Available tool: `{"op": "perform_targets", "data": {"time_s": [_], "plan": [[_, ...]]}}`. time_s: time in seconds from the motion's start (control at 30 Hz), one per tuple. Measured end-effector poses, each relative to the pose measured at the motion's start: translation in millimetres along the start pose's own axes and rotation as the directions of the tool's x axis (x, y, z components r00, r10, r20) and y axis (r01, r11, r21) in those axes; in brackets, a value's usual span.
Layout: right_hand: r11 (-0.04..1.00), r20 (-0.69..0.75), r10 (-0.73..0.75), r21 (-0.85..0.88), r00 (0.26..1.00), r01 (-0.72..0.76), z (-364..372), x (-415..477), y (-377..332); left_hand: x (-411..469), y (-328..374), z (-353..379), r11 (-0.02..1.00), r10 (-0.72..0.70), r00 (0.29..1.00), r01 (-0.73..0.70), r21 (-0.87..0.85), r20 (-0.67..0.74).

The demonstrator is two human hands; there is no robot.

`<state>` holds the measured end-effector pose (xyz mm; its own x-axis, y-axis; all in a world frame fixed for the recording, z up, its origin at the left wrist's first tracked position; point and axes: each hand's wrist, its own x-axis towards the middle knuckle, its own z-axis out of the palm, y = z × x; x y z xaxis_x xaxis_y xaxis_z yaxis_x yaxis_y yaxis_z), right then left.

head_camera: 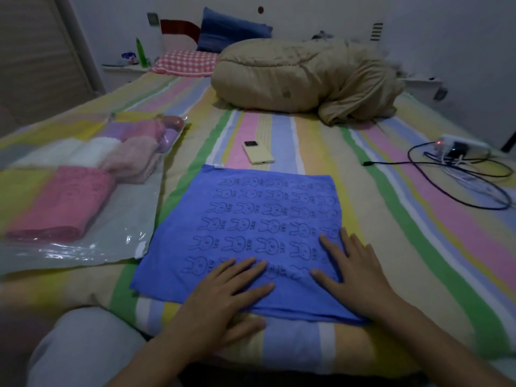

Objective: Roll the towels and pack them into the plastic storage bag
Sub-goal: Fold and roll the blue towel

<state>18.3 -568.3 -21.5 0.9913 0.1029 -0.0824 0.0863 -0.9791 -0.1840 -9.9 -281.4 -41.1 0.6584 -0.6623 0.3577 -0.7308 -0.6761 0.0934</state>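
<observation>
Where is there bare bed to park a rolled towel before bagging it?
Widest free patch: striped sheet right of the blue towel, before the black cables. Smaller one between the yellow phone and tan duvet. Crowded: left, where the plastic storage bag with rolled towels meets the blue towel's edge.

Home bedroom: bed (307, 141), pillows (184, 62).

one blue towel (251, 216), one bag (127, 219), one phone (258, 155)
</observation>
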Motion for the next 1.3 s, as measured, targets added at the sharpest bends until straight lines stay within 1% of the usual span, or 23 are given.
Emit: {"op": "perform_targets", "data": {"time_s": [0.07,0.13,0.2,0.3,0.37,0.43,0.47,0.5,0.53,0.57,0.63,0.7,0.73,0.77,0.83,0.9,0.97,1.0,1.03,1.1,1.2,1.23,1.3], "plan": [[1.0,-0.003,-0.01,-0.001,1.0,0.01,1,-15,2,2,3,0,0.998,0.012,0.995,-0.018,-0.068,-0.096],[0.999,-0.012,-0.007,0.04,1.0,0.007,1,-21,7,5,4,-4,0.993,0.027,0.99,-0.043,-0.112,-0.138],[0.997,-0.02,-0.008,0.072,1.0,0.009,0,-22,12,7,7,-11,0.99,0.032,0.99,-0.051,-0.135,-0.138],[0.992,-0.006,-0.005,0.126,1.0,0.006,-4,-20,14,8,14,-23,0.989,0.031,0.997,-0.041,-0.142,-0.075],[0.988,-0.015,-0.003,0.153,1.0,0.005,-6,-18,13,9,19,-24,0.994,-0.002,0.999,-0.003,-0.106,-0.052],[0.979,-0.094,0.018,0.204,0.995,0.002,-6,-11,16,19,27,-21,0.992,-0.096,0.993,0.089,-0.092,-0.071],[0.965,-0.129,0.048,0.261,0.99,-0.013,-7,-5,18,27,33,-20,0.985,-0.145,0.987,0.136,-0.103,-0.076],[0.934,-0.155,0.087,0.355,0.984,-0.027,-9,2,21,37,41,-18,0.978,-0.176,0.981,0.166,-0.122,-0.076],[0.879,-0.144,0.141,0.473,0.98,-0.057,-11,12,23,48,51,-15,0.975,-0.183,0.981,0.172,-0.143,-0.071],[0.799,-0.11,0.192,0.595,0.975,-0.09,-14,22,23,60,61,-10,0.976,-0.165,0.985,0.155,-0.152,-0.058],[0.587,0.002,0.262,0.794,0.965,-0.161,-23,44,22,83,81,0,0.989,-0.1,0.995,0.101,-0.106,0.018],[0.363,0.138,0.268,0.902,0.954,-0.233,-31,68,23,100,94,11,0.999,-0.046,0.995,0.047,-0.013,0.084],[0.28,0.183,0.261,0.925,0.948,-0.256,-36,80,24,105,96,16,0.999,-0.033,0.995,0.03,0.035,0.089],[0.218,0.211,0.259,0.938,0.942,-0.27,-39,91,25,109,97,19,0.997,-0.032,0.996,0.025,0.072,0.085],[0.12,0.241,0.279,0.952,0.93,-0.283,-48,109,27,113,95,22,0.994,-0.03,0.998,0.024,0.108,0.06],[0.019,0.263,0.302,0.959,0.916,-0.281,-55,125,26,115,93,24,0.995,-0.009,1.0,0.006,0.103,0.022],[-0.043,0.28,0.295,0.959,0.913,-0.28,-59,137,24,115,92,25,0.999,-0.016,1.0,0.016,0.047,-0.011],[-0.032,0.28,0.29,0.958,0.915,-0.283,-60,142,22,114,92,27,0.999,-0.034,0.999,0.034,0.011,-0.016],[0.004,0.272,0.283,0.958,0.92,-0.285,-59,146,21,113,92,30,0.998,-0.055,0.998,0.054,-0.02,-0.007],[0.107,0.258,0.254,0.95,0.932,-0.292,-58,154,22,111,95,36,0.989,-0.086,0.996,0.09,-0.115,0.038],[0.2,0.227,0.252,0.939,0.941,-0.28,-60,159,26,113,102,36,0.903,-0.126,0.974,0.192,-0.384,0.189],[0.238,0.208,0.258,0.933,0.943,-0.271,-62,160,30,115,104,35,0.88,-0.129,0.968,0.211,-0.425,0.214],[0.331,0.17,0.274,0.907,0.947,-0.259,-65,159,40,120,109,31,0.844,-0.13,0.968,0.222,-0.488,0.216]]}}
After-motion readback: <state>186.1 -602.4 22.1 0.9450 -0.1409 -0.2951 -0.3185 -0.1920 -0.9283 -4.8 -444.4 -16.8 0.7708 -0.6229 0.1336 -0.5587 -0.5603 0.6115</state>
